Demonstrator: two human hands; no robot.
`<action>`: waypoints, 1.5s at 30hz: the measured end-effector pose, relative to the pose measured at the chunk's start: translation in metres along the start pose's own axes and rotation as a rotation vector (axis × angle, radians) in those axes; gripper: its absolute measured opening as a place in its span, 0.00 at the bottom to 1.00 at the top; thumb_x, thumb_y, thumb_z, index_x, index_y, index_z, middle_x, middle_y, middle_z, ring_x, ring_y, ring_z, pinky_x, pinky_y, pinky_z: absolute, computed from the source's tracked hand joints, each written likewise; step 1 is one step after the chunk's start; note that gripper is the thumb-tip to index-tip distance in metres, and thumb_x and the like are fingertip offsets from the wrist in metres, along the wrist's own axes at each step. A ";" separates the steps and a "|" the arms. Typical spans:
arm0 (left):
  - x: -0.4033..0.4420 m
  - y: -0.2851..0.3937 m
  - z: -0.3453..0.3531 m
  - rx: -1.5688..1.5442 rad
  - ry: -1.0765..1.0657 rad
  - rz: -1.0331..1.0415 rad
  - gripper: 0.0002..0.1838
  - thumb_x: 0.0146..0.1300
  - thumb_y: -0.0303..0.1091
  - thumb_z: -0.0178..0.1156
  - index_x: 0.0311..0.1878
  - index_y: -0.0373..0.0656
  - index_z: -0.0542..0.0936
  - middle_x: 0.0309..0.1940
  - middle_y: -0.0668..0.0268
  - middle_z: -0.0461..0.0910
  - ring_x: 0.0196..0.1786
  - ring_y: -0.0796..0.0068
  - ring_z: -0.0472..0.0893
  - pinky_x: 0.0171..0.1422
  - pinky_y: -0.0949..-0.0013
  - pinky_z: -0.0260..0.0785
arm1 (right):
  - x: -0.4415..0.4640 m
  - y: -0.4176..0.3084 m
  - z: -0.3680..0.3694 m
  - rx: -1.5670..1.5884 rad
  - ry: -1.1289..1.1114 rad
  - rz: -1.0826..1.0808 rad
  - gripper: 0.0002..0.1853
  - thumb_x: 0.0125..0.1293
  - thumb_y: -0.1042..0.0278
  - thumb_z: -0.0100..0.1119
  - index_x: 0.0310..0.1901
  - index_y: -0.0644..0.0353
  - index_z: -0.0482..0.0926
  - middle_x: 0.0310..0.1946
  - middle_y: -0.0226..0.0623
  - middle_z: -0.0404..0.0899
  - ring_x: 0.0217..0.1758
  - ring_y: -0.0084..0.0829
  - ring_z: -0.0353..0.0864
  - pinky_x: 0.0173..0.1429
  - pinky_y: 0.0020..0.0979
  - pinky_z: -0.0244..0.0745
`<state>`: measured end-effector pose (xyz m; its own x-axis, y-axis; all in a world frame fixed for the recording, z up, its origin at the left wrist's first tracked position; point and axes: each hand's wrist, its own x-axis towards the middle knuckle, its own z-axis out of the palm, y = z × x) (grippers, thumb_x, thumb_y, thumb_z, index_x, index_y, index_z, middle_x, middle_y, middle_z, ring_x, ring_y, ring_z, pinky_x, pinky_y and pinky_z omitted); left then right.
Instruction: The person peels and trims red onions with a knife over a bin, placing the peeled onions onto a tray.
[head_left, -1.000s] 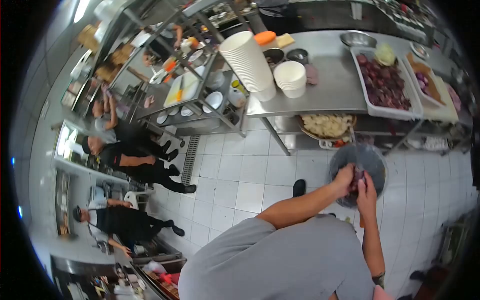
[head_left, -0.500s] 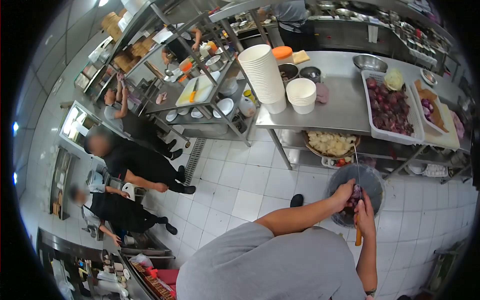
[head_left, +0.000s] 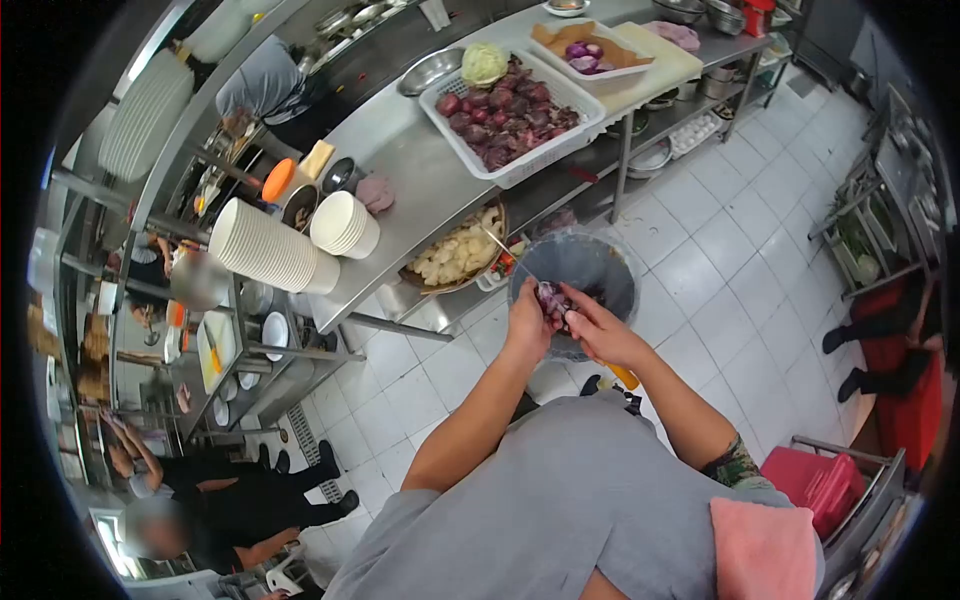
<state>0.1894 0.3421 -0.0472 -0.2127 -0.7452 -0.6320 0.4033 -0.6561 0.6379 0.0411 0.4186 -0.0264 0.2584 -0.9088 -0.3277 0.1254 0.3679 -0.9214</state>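
My left hand (head_left: 530, 318) is closed around a red onion (head_left: 552, 302) over a grey bucket (head_left: 610, 262) on the floor. My right hand (head_left: 600, 330) holds a knife by its orange handle (head_left: 622, 375), its fingers also touching the onion. The thin blade (head_left: 510, 252) points up and away past the onion. Dark pieces lie inside the bucket, partly hidden by my hands. On the steel table (head_left: 410, 150) beyond, a white basket (head_left: 510, 177) holds several red onions and a pale cabbage (head_left: 484, 64).
Stacked white tubs (head_left: 265, 245) stand at the table's left end. Below, a basket of pale peeled pieces (head_left: 455, 258) sits on the shelf. Peeled onions lie in a tray (head_left: 590, 68). Co-workers stand at the left, one person (head_left: 250, 510) in black. A red bin (head_left: 815, 485) is at right.
The view has swung to the right, so the table and bucket appear further left and the right side of the room shows. Both hands stay at the onion and knife.
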 end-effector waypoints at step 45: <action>-0.008 -0.004 -0.006 0.074 0.028 0.079 0.16 0.76 0.43 0.42 0.37 0.46 0.74 0.25 0.68 0.75 0.25 0.75 0.72 0.28 0.67 0.62 | -0.003 -0.001 -0.001 0.168 -0.014 0.094 0.32 0.78 0.43 0.46 0.78 0.43 0.57 0.36 0.29 0.68 0.20 0.18 0.67 0.18 0.24 0.63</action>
<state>0.1946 0.3513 -0.0470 -0.1576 -0.7923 -0.5894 0.3505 -0.6029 0.7167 0.0391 0.4202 -0.0247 0.2900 -0.8664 -0.4065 0.2580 0.4798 -0.8386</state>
